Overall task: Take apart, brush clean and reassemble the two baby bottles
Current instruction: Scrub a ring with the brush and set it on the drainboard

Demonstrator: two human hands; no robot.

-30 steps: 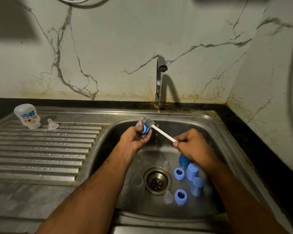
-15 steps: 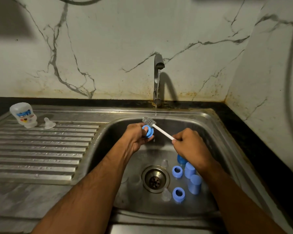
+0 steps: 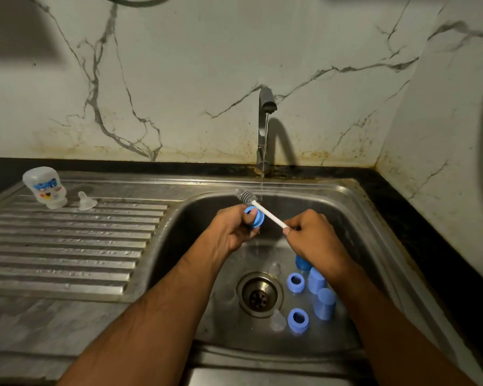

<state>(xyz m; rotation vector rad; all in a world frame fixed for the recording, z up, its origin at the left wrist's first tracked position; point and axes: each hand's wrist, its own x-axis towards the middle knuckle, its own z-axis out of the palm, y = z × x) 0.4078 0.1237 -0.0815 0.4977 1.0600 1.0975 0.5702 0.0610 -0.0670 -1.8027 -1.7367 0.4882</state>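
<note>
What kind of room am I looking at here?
Most likely a home kitchen, at the washing-up spot: a stainless steel sink basin with a ribbed steel draining board, a running metal tap against a white marble-patterned wall, and a dark stone counter.

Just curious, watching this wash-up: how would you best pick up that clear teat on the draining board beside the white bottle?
Take the clear silicone teat by its narrow upright tip, coming straight down from above. It stands on its wide flat base on the ribbed steel draining board, apart from the upside-down white bottle, so a grip has room either side.
</note>
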